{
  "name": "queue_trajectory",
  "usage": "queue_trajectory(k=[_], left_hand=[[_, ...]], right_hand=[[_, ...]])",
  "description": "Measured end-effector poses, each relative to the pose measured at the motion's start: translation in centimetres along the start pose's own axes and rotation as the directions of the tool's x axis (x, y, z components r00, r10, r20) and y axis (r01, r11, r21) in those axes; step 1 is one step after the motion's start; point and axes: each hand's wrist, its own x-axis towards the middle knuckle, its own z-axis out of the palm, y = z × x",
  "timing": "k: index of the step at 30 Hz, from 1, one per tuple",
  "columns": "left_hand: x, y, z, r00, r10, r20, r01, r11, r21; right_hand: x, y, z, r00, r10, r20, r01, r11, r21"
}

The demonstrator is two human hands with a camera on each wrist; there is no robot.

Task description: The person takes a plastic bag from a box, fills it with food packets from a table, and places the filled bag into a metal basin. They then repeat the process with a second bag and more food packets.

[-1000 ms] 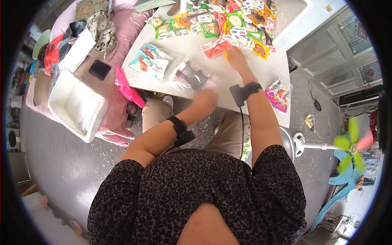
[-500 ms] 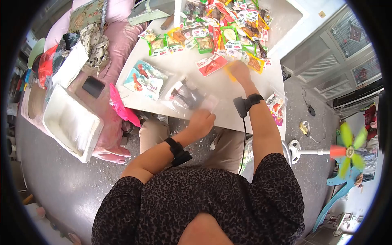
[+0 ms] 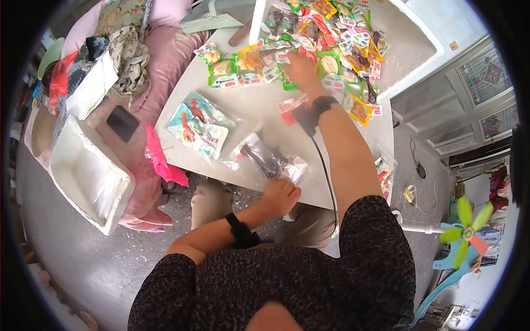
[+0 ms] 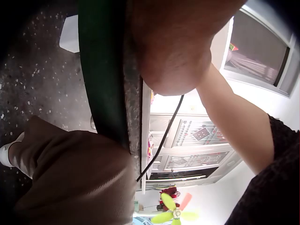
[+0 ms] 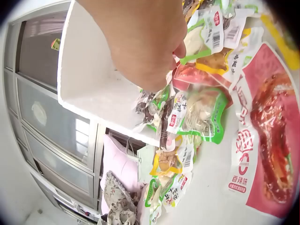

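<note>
At the table's front edge my left hand (image 3: 280, 197), fingers curled, pinches the near edge of a clear plastic bag (image 3: 264, 159) with dark contents. My left wrist view shows mainly the heel of that hand (image 4: 173, 61) beside the table edge. My right hand (image 3: 302, 73) reaches over the snack packet pile, its fingers down on a green-edged packet (image 3: 288, 84); I cannot tell whether they grip it. In the right wrist view, fingertips of the right hand (image 5: 140, 42) meet another green-edged packet (image 5: 201, 40). A red packet (image 5: 269, 131) lies flat near the right wrist.
Several snack packets (image 3: 359, 52) spill from a white foam box (image 3: 411, 60) at the back. Two teal-and-white packets (image 3: 199, 128) lie at the left in clear plastic. Another bag (image 3: 382, 171) sits at the right edge. A cable (image 3: 323, 165) hangs from the right wrist.
My right hand has moved from beside a yellow-edged packet, left and farther back, onto the green-edged packet. The left hand has settled at the bag's near edge. The head view has shifted.
</note>
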Motion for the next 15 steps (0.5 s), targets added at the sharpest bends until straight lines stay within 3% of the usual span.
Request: queue_trajectory(k=[4,7,10,13,15], left_hand=[[0.2,-0.2,-0.4,1.000,0.002,0.017,-0.002,1.000,-0.019],[0.3,-0.4,-0.3,1.000,0.004,-0.015,-0.004,1.000,-0.013],[0.0,-0.2,-0.1,1.000,-0.017,-0.009,0.017,1.000,-0.004],[0.0,-0.4,-0.3,1.000,-0.020,-0.004,0.020,1.000,-0.018],[0.0,-0.3,-0.4,1.000,-0.018,-0.006,0.018,1.000,-0.022]], right_hand=[[1.4,-3.6,2.4,0.999,-0.004,0.039,0.010,0.989,-0.150],[2.2,-3.9,4.6,0.991,-0.019,-0.134,-0.021,0.957,-0.290],[2.5,-3.8,5.9,0.992,-0.010,-0.127,-0.033,0.944,-0.328],[2.2,-3.9,5.1,1.000,-0.001,-0.006,-0.001,0.945,-0.328],[1.7,-3.6,4.2,0.998,-0.057,-0.013,0.051,0.957,-0.285]])
